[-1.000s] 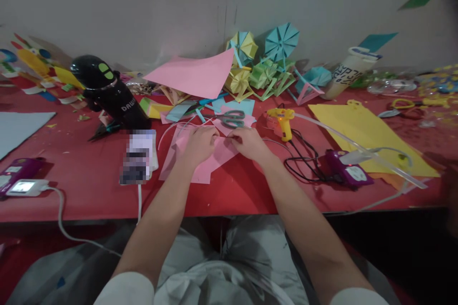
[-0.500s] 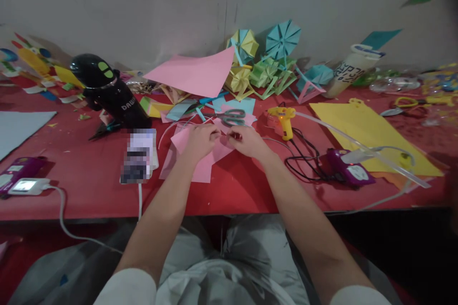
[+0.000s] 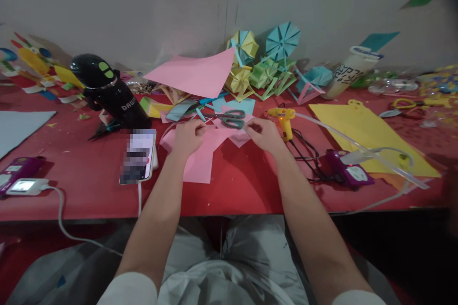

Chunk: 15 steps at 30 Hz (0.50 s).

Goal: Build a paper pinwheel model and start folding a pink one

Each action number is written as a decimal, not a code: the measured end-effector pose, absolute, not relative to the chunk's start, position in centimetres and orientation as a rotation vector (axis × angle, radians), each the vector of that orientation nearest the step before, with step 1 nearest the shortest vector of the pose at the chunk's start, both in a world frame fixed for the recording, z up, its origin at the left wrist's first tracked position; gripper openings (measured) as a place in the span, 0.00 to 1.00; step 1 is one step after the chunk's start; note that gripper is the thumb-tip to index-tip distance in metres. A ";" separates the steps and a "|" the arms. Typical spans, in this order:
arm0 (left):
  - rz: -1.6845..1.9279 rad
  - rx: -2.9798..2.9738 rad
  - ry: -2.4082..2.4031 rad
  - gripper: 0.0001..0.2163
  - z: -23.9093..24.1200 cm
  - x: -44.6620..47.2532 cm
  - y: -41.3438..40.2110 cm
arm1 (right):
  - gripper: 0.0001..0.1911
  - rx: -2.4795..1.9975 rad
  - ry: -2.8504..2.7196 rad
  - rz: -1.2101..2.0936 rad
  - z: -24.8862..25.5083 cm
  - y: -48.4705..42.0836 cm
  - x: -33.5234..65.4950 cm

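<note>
Over the red table, my left hand is closed, thumb and fingers pinched at the edge of pink paper that shows beside it. My right hand is closed too, its fingertips at a smaller pink paper piece. The exact grip points are hidden by my fingers. A larger pink sheet lies flat beneath and beside my left hand. Scissors with grey-green handles rest just beyond, between both hands. To the right of my right hand stands a yellow hot glue gun.
Folded paper umbrellas and a curved pink sheet are at the back. A black bottle and a phone stand left. Yellow paper, a purple power strip and cables lie right.
My hands have drawn apart, the left one moving left and the right one moving right. Pink paper that was between them now shows as separate parts beside each hand.
</note>
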<state>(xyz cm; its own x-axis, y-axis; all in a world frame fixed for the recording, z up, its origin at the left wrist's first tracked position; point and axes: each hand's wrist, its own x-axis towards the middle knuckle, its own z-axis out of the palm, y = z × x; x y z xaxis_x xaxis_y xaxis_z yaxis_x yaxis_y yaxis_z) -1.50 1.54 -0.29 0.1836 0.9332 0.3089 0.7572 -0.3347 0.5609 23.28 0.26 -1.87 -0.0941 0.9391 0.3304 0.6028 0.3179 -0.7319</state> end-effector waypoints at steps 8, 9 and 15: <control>0.978 2.171 1.329 0.06 -0.8 -0.4 1.3 | 0.12 -1.133 -1.805 0.720 -1.7 -0.3 20.3; 0.990 2.173 1.293 0.06 -0.9 -0.1 1.2 | 0.12 -1.116 -1.812 0.721 -1.8 -0.4 20.1; 1.008 2.145 1.151 0.06 -0.6 1.1 0.7 | 0.11 -1.130 -1.875 0.666 -1.5 -0.8 19.4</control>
<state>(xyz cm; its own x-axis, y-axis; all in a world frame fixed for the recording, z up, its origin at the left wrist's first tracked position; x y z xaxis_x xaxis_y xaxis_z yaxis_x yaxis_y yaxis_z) 1.13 0.75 -0.58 0.3678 0.8524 0.3717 0.4806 -0.5165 0.7087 19.41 -0.76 -1.49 -0.2535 0.8901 0.3787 0.4517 0.4551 -0.7674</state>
